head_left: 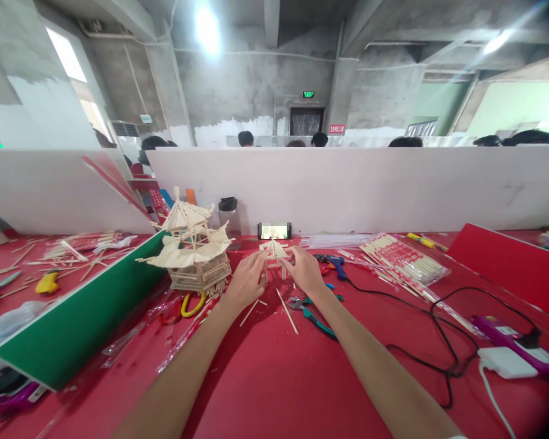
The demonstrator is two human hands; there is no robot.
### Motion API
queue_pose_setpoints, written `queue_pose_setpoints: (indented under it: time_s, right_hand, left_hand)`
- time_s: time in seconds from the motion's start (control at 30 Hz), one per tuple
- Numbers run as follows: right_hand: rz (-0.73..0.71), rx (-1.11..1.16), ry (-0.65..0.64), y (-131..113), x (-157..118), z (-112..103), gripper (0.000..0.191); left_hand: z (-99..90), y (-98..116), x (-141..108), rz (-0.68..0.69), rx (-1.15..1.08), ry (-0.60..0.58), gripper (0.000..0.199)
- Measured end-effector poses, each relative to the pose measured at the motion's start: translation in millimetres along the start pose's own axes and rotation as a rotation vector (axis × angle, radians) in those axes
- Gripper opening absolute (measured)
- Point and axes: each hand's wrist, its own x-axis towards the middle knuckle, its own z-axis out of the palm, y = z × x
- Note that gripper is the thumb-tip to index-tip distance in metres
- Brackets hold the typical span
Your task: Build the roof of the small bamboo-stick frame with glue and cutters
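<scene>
A small wooden stick pavilion (275, 250) with a peaked roof stands on the red table. My left hand (249, 277) holds its left side, fingers pressed near the roof edge. On the opposite side, the fingertips of my right hand (302, 267) are closed at the roof's right edge. The hands partly cover the pavilion. Loose sticks (287, 311) lie just in front of it. A larger tiered stick pavilion (194, 250) stands to the left of my left hand. Pliers with teal handles (318, 320) lie under my right forearm.
Behind the small pavilion a phone (274, 231) leans on a white partition (348, 189). A dark-lidded bottle (229, 216), green board (91, 305), blue glue gun (336, 265), black cable (439, 317), stick packs (402, 259) and purple power strip (512, 341) surround the work area.
</scene>
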Motion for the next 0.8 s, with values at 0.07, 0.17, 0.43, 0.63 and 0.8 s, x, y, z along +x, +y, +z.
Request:
queue_pose_setpoints:
  time_s: [0.07,0.17,0.43,0.63,0.8]
  right_hand:
    - [-0.023,0.006,-0.004,2.0,0.0,0.3,0.019]
    - [-0.054,0.019,-0.012,6.3,0.1,0.8,0.019]
    - [-0.081,0.034,-0.042,11.8,0.1,-1.0,0.026]
    - [-0.052,0.045,-0.016,10.2,0.5,-1.6,0.018]
    - [-0.033,0.037,-0.019,8.6,-0.6,-0.9,0.015]
  left_hand:
    - [0.1,-0.2,0.1,0.0,-0.014,0.002,0.062]
    - [0.4,-0.7,0.1,-0.005,-0.04,0.008,0.061]
    - [1.7,-2.7,-0.2,-0.007,-0.08,0.014,0.061]
    - [1.5,-2.9,0.1,-0.014,-0.1,0.006,0.061]
    - [2.5,-4.4,-0.1,-0.011,-0.098,0.021,0.061]
